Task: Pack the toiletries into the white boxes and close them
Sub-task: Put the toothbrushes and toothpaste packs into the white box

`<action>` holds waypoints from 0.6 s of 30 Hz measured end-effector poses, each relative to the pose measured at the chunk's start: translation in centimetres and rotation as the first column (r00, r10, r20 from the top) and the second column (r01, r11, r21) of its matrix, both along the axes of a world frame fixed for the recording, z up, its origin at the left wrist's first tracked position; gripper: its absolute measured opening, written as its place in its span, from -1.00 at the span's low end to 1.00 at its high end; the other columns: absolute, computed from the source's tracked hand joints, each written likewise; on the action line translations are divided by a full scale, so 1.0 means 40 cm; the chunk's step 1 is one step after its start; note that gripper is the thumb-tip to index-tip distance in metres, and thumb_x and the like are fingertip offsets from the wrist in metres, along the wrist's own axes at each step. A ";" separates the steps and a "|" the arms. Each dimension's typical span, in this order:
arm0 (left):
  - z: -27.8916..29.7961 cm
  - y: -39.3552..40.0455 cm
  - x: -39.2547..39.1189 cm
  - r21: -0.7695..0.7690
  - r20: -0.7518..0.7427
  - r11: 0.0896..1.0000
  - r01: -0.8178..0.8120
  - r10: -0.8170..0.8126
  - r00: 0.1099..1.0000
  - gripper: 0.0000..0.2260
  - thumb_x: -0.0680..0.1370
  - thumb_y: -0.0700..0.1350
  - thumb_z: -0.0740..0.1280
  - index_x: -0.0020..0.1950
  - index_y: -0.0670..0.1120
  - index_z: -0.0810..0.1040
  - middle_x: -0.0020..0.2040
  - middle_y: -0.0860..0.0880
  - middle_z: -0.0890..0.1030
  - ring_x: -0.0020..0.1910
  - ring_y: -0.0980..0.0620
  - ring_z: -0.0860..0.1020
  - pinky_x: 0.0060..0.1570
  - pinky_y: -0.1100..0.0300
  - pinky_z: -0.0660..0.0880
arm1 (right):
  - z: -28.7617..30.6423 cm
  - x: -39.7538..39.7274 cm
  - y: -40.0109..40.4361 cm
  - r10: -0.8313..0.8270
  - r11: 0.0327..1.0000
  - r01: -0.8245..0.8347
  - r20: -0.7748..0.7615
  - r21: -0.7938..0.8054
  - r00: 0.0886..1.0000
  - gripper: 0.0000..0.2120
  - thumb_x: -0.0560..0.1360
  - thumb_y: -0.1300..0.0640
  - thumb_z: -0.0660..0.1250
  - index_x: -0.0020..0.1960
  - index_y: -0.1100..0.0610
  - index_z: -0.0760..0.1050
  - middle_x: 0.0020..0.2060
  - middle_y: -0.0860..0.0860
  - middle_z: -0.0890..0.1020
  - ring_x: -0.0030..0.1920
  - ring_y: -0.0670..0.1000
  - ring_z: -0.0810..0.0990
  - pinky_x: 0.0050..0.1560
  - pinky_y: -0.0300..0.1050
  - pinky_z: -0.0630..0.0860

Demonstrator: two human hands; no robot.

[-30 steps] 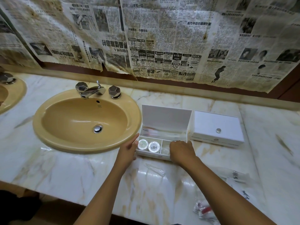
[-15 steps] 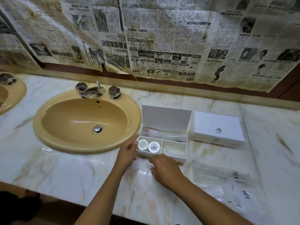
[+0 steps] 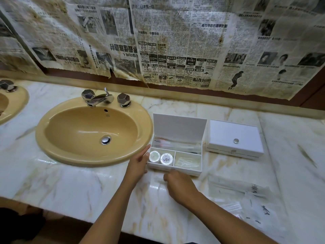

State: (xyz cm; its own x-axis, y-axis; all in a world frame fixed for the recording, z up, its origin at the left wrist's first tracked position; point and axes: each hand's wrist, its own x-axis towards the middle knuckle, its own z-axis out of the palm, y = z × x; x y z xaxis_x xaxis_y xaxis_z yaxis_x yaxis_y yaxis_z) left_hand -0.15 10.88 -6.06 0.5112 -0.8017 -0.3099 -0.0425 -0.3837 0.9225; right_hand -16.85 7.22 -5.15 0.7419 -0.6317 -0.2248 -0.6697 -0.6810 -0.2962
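Note:
An open white box (image 3: pixel 186 170) stands on the marble counter right of the sink, its lid (image 3: pixel 179 127) upright. Its front left compartment holds two round silver tins (image 3: pixel 160 157). Clear packets (image 3: pixel 187 162) lie in the front right compartment, and clear-wrapped items (image 3: pixel 175 144) fill the back one. A second white box (image 3: pixel 233 136) with a small knob sits closed to the right. My left hand (image 3: pixel 139 164) holds the open box's front left corner. My right hand (image 3: pixel 179 185) is on the counter just in front of the box, fingers curled down; what lies under them is hidden.
A yellow sink (image 3: pixel 52 152) with a chrome tap (image 3: pixel 98 98) lies left of the boxes. Several clear printed packets (image 3: pixel 253 199) are scattered on the counter at the right. Newspaper covers the wall behind. The counter's front edge runs just below my forearms.
My right hand has come out of the box's front right compartment and moved left and down onto the counter, covering a small clear packet that lay there. My left hand has stayed put.

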 end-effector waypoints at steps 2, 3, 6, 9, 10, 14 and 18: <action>-0.005 -0.002 0.002 0.002 0.007 1.000 -0.001 0.001 1.000 -0.71 0.64 -0.05 0.19 0.31 0.24 0.45 -0.06 0.08 0.50 -0.10 0.16 0.46 -0.12 0.10 0.57 | 0.020 0.009 -0.004 -0.035 0.999 0.034 0.120 0.011 0.992 -0.79 0.44 0.29 0.17 -0.02 0.17 0.54 -0.04 0.11 0.60 -0.01 0.18 0.56 -0.14 -0.01 0.51; -0.006 -0.002 0.002 0.003 0.010 1.000 0.000 0.000 1.000 -0.72 0.64 -0.05 0.19 0.29 0.26 0.45 -0.07 0.03 0.48 -0.12 0.12 0.44 -0.13 0.10 0.57 | 0.032 0.015 -0.007 -0.045 0.999 0.046 0.188 -0.004 0.981 -0.80 0.46 0.25 0.18 -0.01 0.16 0.55 -0.03 0.08 0.59 0.00 0.16 0.55 -0.12 0.01 0.52; -0.007 -0.003 0.002 -0.001 -0.001 1.000 -0.004 0.004 1.000 -0.73 0.64 -0.04 0.20 0.25 0.30 0.45 -0.08 0.07 0.50 -0.10 0.12 0.45 -0.11 0.04 0.58 | 0.068 0.027 -0.028 -0.047 0.991 0.092 0.389 -0.098 0.920 -0.87 0.43 0.23 0.26 -0.07 0.17 0.55 -0.11 0.06 0.56 -0.08 0.12 0.54 -0.22 0.01 0.51; -0.006 0.000 0.002 -0.012 -0.002 1.000 -0.002 0.002 1.000 -0.74 0.64 -0.02 0.21 0.23 0.32 0.45 -0.06 0.19 0.51 -0.08 0.18 0.46 -0.06 0.01 0.59 | 0.071 0.018 -0.070 -0.121 0.968 0.206 0.458 -0.140 0.880 -0.91 0.31 0.31 0.34 -0.20 0.18 0.56 -0.24 0.06 0.55 -0.20 0.14 0.56 -0.36 -0.06 0.50; -0.006 0.000 0.002 -0.014 0.003 1.000 -0.001 0.001 1.000 -0.75 0.64 -0.02 0.21 0.23 0.31 0.45 -0.03 0.19 0.52 -0.08 0.19 0.47 -0.07 0.01 0.59 | 0.072 0.010 -0.082 -0.156 0.963 0.233 0.428 -0.133 0.890 -0.91 0.32 0.32 0.34 -0.21 0.19 0.56 -0.24 0.07 0.55 -0.19 0.15 0.55 -0.36 -0.05 0.50; -0.006 0.000 0.003 -0.011 0.003 1.000 -0.004 0.004 1.000 -0.75 0.63 -0.02 0.21 0.25 0.29 0.45 -0.06 0.14 0.53 -0.10 0.16 0.46 -0.06 0.01 0.59 | 0.075 -0.024 -0.116 -0.294 0.941 0.320 0.208 -0.109 0.933 -0.80 0.44 0.35 0.19 -0.05 0.21 0.56 -0.05 0.06 0.54 0.02 0.10 0.48 -0.18 -0.07 0.43; -0.011 -0.001 0.004 -0.007 0.019 1.000 0.001 -0.001 1.000 -0.73 0.64 -0.02 0.21 0.30 0.25 0.45 -0.09 0.09 0.49 -0.13 0.14 0.44 -0.09 0.05 0.59 | 0.082 -0.028 -0.116 -0.330 0.942 0.333 0.068 -0.049 0.942 -0.81 0.43 0.39 0.17 -0.30 0.18 0.35 -0.20 0.06 0.42 -0.13 0.08 0.39 -0.35 -0.17 0.23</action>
